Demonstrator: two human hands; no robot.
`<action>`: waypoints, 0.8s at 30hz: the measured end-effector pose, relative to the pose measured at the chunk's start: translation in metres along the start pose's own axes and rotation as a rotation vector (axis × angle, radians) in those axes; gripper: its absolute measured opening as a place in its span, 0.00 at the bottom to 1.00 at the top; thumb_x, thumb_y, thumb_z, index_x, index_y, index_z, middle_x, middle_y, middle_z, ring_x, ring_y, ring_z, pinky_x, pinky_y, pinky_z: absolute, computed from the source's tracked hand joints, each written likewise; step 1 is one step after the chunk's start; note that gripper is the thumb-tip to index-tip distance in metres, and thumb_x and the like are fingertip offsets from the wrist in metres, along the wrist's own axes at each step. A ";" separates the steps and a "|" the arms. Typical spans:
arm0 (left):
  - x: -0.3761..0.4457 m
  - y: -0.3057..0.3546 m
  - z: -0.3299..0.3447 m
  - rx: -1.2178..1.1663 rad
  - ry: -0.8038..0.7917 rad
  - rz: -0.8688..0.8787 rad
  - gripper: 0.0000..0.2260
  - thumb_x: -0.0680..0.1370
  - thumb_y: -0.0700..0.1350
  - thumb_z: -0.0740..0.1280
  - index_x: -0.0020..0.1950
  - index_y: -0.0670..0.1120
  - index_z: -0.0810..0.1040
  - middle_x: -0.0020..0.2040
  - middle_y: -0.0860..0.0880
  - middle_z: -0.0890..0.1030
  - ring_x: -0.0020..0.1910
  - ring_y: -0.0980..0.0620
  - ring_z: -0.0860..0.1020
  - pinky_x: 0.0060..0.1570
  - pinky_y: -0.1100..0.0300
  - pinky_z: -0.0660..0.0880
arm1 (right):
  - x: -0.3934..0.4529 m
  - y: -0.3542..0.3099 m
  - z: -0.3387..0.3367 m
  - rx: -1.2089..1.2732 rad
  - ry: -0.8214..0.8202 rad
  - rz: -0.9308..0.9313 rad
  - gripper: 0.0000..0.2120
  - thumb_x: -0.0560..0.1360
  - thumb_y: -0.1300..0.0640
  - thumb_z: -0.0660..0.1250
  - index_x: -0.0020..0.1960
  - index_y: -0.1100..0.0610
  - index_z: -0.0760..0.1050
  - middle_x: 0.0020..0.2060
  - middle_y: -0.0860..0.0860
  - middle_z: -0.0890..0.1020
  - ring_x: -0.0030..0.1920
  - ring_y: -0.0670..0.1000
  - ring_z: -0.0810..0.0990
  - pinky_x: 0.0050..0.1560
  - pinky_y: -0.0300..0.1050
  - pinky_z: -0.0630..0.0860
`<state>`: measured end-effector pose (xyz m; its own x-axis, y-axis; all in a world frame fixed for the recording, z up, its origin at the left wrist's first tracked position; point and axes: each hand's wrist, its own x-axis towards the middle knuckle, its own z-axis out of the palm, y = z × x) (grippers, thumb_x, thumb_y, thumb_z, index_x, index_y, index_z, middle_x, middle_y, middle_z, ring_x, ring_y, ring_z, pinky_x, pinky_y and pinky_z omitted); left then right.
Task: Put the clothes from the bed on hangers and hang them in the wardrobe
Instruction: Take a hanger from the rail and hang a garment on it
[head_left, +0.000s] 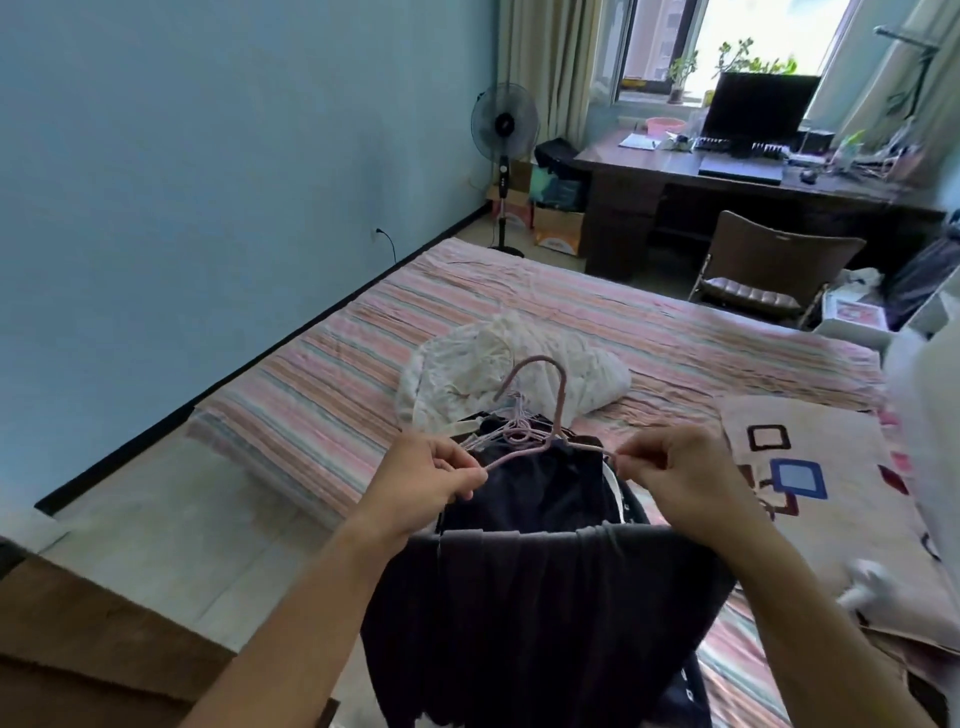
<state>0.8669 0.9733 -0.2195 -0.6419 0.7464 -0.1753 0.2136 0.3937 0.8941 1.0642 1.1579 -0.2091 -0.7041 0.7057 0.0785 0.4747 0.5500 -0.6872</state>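
Note:
I hold a pink hanger (556, 395) over the bed's near edge, hook pointing up. My left hand (434, 475) pinches its left arm and my right hand (675, 475) pinches its right arm. A dark garment (545, 597) is draped over the hanger's lower bar and hangs down toward me. Under the hanger, more pink hangers (506, 434) and dark clothes (524, 488) lie on the bed. A crumpled white garment (509, 374) lies behind them on the striped sheet (337, 395). No wardrobe is in view.
A patterned blanket (810, 467) covers the bed on the right. Behind the bed stand a fan (504, 130), a dark desk (737, 182) with a monitor, and a chair (769, 265). Pale floor runs along the blue wall on the left. A brown wooden surface (104, 639) sits at bottom left.

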 end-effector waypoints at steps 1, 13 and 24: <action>0.014 -0.008 0.007 0.002 -0.019 -0.029 0.03 0.72 0.39 0.75 0.38 0.42 0.84 0.30 0.45 0.82 0.30 0.54 0.77 0.34 0.65 0.73 | 0.009 0.013 0.008 -0.012 -0.015 0.021 0.07 0.74 0.59 0.75 0.39 0.50 0.85 0.30 0.41 0.82 0.34 0.39 0.79 0.40 0.35 0.73; 0.200 -0.078 0.079 0.083 0.012 -0.274 0.07 0.74 0.43 0.75 0.36 0.47 0.84 0.29 0.51 0.80 0.29 0.56 0.74 0.35 0.63 0.71 | 0.165 0.132 0.090 -0.076 -0.163 0.183 0.05 0.76 0.57 0.71 0.42 0.51 0.83 0.36 0.47 0.84 0.41 0.49 0.80 0.45 0.45 0.74; 0.372 -0.142 0.118 0.127 0.088 -0.327 0.04 0.73 0.42 0.75 0.39 0.45 0.84 0.35 0.46 0.83 0.34 0.53 0.77 0.38 0.61 0.72 | 0.331 0.229 0.157 -0.155 -0.408 0.152 0.04 0.77 0.59 0.68 0.46 0.53 0.80 0.39 0.48 0.83 0.43 0.50 0.78 0.46 0.47 0.74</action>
<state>0.6842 1.2579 -0.4605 -0.7515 0.5227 -0.4025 0.0723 0.6717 0.7373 0.8570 1.4471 -0.4534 -0.7561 0.5669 -0.3269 0.6400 0.5365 -0.5500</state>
